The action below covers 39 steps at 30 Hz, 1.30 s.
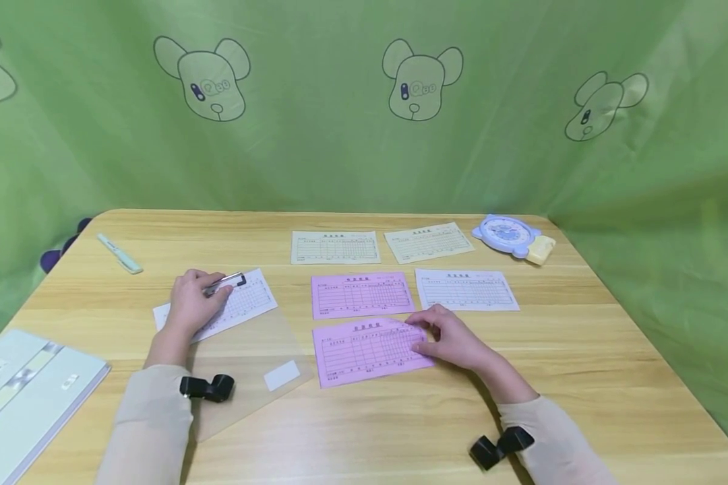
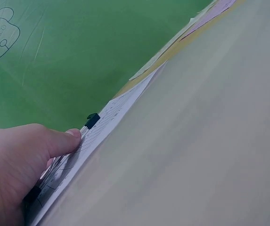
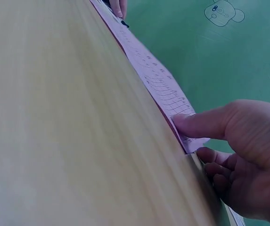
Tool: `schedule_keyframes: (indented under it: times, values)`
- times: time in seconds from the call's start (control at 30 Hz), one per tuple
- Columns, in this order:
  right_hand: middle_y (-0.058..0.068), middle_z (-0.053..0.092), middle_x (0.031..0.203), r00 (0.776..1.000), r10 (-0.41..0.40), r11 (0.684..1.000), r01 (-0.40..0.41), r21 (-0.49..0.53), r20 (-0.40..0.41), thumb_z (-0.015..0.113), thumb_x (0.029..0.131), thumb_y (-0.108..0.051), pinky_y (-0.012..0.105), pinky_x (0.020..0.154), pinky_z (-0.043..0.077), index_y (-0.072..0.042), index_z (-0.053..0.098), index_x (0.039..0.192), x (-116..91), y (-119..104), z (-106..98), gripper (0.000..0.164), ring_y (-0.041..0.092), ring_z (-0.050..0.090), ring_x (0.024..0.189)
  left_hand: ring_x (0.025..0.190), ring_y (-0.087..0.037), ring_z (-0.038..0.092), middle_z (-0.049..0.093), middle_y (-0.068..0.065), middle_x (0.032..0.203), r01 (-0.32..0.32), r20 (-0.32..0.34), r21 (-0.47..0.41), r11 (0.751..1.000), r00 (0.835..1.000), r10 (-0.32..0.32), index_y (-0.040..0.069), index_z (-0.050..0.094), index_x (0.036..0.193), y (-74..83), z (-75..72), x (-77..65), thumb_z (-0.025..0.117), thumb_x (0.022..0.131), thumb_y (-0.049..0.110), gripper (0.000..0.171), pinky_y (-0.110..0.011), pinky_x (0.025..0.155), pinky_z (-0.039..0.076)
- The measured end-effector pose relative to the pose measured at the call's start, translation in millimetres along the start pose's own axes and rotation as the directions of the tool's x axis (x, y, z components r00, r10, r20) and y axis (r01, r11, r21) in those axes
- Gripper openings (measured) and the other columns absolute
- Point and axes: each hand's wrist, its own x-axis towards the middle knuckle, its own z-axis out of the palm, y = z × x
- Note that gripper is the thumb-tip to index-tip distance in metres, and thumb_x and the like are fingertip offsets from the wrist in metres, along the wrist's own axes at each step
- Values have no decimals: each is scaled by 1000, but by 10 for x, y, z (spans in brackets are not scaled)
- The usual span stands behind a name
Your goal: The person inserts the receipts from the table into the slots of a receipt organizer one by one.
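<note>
My left hand (image 1: 195, 303) grips the metal clip (image 1: 224, 284) of a see-through clipboard (image 1: 243, 374), thumb on top of the clip. A white printed form (image 1: 251, 300) lies at the clip end, partly hidden under that hand. In the left wrist view, the thumb presses the clip (image 2: 91, 123) above the form. My right hand (image 1: 451, 339) pinches the right edge of a pink form (image 1: 358, 357), whose upper right corner bends up. Thumb above and fingers below hold the pink form (image 3: 156, 84) in the right wrist view. Another pink form (image 1: 360, 296) lies just behind it.
A white form (image 1: 466, 291) lies right of the pink ones. Two pale green forms, one straight (image 1: 335, 248) and one tilted (image 1: 429, 242), lie farther back. A blue clock-like object (image 1: 506, 234), yellow block (image 1: 541, 250), pale green pen (image 1: 120, 254) and pale folder (image 1: 42, 384) stand around the edges.
</note>
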Motion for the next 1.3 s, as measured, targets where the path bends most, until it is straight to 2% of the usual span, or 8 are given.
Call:
schedule_keyframes:
  times: [0.13, 0.37, 0.63, 0.87, 1.0, 1.1, 1.3]
  values:
    - [0, 46, 81, 999, -37, 999, 37, 14, -6, 69, 71, -6, 26, 60, 36, -8, 58, 102, -1, -20, 5, 33, 15, 41, 70, 89, -34, 37, 46, -21, 98, 3, 2, -2, 1000, 1000, -3, -5, 55, 110, -2, -5, -10, 56, 82, 21, 38, -44, 74, 28]
    - [2, 50, 84, 1000, -12, 1000, 12, 24, -11, 66, 72, -3, 26, 60, 38, -7, 54, 113, -12, -76, -6, 43, 15, 44, 69, 90, -35, 36, 45, -21, 99, 12, 2, -8, 1000, 1000, -12, -5, 55, 110, 10, -20, -16, 55, 83, 21, 38, -44, 74, 28]
    - [1, 54, 82, 998, -55, 998, 56, 35, -26, 61, 73, 4, 26, 61, 39, -6, 63, 91, -3, -66, 3, 22, 15, 46, 71, 90, -35, 36, 45, -21, 99, 14, 5, -11, 1000, 1000, -14, -5, 55, 110, 19, -35, -21, 55, 83, 21, 38, -44, 74, 28]
    - [6, 59, 93, 998, -45, 992, 39, 120, 47, 55, 77, 5, 26, 68, 43, -4, 63, 96, -10, -104, -79, 23, 16, 51, 80, 91, -35, 36, 45, -21, 100, 13, 2, -9, 1000, 1000, -13, -5, 55, 111, 1, -26, -6, 55, 83, 21, 38, -44, 75, 28]
    - [10, 58, 87, 995, -18, 980, -1, 199, 94, 53, 78, 6, 22, 55, 42, -2, 62, 101, -22, -140, -187, 26, 13, 50, 64, 90, -35, 36, 45, -22, 100, 8, 2, -11, 1000, 1000, -8, -5, 55, 110, 1, -18, -2, 55, 83, 22, 39, -44, 75, 28]
    - [11, 55, 78, 997, 20, 960, -41, 277, 78, 53, 78, 7, 20, 45, 37, 1, 60, 102, -23, -159, -270, 26, 11, 43, 52, 91, -35, 36, 44, -21, 100, 8, 9, -15, 1000, 1000, -8, -5, 55, 111, 6, -10, 0, 56, 82, 23, 40, -44, 74, 27]
    - [12, 58, 87, 996, 88, 930, -77, 359, -16, 56, 77, 4, 22, 55, 42, 1, 61, 98, 99, -237, -336, 21, 15, 50, 65, 91, -35, 35, 44, -20, 101, 14, 14, -15, 1000, 1000, -13, -5, 54, 111, 13, -4, -7, 56, 82, 23, 41, -44, 74, 27]
